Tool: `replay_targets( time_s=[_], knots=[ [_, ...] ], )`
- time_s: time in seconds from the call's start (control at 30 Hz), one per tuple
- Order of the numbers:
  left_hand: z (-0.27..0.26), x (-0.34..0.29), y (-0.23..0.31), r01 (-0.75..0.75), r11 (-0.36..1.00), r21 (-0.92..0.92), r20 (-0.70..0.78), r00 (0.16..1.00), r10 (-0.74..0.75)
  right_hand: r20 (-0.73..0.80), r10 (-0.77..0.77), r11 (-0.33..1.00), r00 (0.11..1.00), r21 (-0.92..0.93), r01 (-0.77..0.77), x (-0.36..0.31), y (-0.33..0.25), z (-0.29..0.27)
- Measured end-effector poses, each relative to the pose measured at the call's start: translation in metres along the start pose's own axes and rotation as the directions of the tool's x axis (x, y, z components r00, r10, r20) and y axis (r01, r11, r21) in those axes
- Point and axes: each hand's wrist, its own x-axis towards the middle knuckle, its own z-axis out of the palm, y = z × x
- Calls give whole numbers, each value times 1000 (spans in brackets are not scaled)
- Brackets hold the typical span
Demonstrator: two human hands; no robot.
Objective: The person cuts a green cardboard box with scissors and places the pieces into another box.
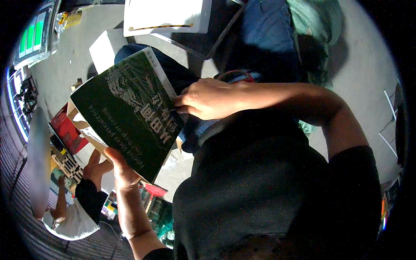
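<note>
A flat dark green cardboard box [123, 112] with pale line drawings and lettering lies tilted across the middle left, above my lap. Its left end shows bare brown cardboard edges and looks partly open. My left hand [123, 171] grips its lower left edge, thumb near the top face and the other fingers partly hidden at its side. At the opposite edge, my right hand [203, 97] has its fingers bent together against the box's white-rimmed side. Whether those fingertips also pinch something small cannot be made out.
A white box [169, 15] rests on a black tray [216, 43] ahead. A white carton [106, 50] stands on the floor beside my leg. At left are a red container [71, 132] and a screen with green panels [32, 39]. A person in white [76, 223] is at lower left.
</note>
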Motion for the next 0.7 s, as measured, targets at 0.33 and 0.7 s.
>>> replay_targets(
  time_s=[0.33,0.7],
  knots=[
    [-3,1,-1,15,997,-71,48,999,-12,64,-24,989,998,-144,33,2,-16,-17],
    [1,1,-3,24,1000,6,31,999,-24,202,100,995,974,-27,-96,19,-24,-13]
  ],
)
